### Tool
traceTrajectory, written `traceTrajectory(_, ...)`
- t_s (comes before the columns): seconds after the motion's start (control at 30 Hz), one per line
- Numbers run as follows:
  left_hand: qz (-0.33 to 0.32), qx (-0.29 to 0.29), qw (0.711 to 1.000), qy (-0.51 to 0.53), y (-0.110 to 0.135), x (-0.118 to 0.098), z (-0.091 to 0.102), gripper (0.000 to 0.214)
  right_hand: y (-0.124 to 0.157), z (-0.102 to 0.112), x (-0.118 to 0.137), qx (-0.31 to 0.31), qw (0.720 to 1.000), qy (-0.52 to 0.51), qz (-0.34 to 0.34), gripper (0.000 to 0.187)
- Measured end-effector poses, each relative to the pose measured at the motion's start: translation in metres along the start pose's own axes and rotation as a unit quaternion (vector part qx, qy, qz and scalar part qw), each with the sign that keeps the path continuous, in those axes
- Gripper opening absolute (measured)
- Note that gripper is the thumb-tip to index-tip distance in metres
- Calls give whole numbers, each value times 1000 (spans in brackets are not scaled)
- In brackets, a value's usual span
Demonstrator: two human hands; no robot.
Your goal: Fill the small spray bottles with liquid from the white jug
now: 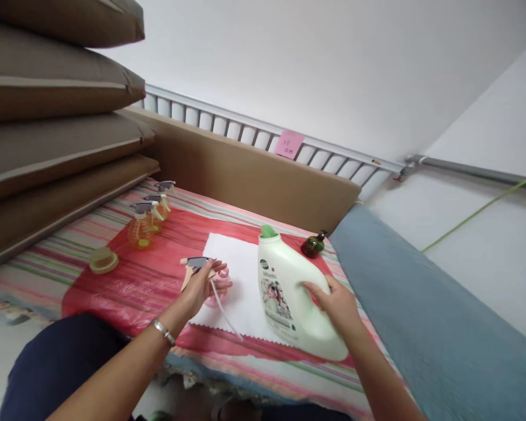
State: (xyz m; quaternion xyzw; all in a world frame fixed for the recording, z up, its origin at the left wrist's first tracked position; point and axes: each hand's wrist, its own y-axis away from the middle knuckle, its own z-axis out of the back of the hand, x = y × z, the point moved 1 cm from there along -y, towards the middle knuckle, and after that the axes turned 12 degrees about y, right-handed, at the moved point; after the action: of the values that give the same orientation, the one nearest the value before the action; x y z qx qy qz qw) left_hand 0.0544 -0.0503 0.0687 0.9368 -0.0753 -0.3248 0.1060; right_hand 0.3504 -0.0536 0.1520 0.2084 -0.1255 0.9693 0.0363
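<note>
My left hand [208, 285] is closed on a trigger spray head [196, 263], grey and peach, with its thin clear tube [225, 313] hanging down to the right. Partly hidden by those fingers, a pink see-through bottle [211, 301] stands on a white cloth [234, 257] with a zigzag edge. My right hand [336, 301] grips the handle of a large pale green detergent jug [284, 292]. The jug is tilted slightly to the left, and its neck shows a green spout [268, 231] with no cap over it. The jug's base is at the cloth's right side.
Several orange-yellow spray bottles [140, 231] stand at the back left of a red plastic sheet [158, 275]. Nearer lies a round yellowish lid [103, 260]. A dark green pump bottle [313, 245] is behind the jug. Stacked brown cushions [61, 140] rise at left; a brown panel [245, 175] borders the back.
</note>
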Motion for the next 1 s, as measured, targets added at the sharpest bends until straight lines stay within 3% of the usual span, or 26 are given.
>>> traceTrajectory(0.17, -8, 3, 1000, -5, 0, 1, 0, 30, 1, -46, -22, -151, 973, -141, -100, 39)
traceTrajectory(0.3, -10, 5, 1000, -12, -1, -1, 0, 31, -5, -85, -28, -195, 954, -181, -139, 40)
traceTrajectory(0.43, -9, 2, 999, -38, 1, -7, -3, 33, -8, -111, -34, -190, 948, -214, -143, 42)
traceTrajectory(0.63, -29, -2, 997, -65, 11, -24, -15, 33, -6, -112, -43, -151, 952, -238, -121, 44)
traceTrajectory(0.77, -74, 0, 994, -75, 18, -49, -20, 34, -2, -107, -44, -129, 958, -233, -106, 43)
traceTrajectory(0.9, -184, 27, 978, -94, 22, -83, -33, 37, -1, -105, -44, -113, 962, -226, -100, 45)
traceTrajectory(1.0, -287, 51, 945, -145, 24, -100, -57, 37, 0, -102, -43, -104, 964, -228, -91, 47)
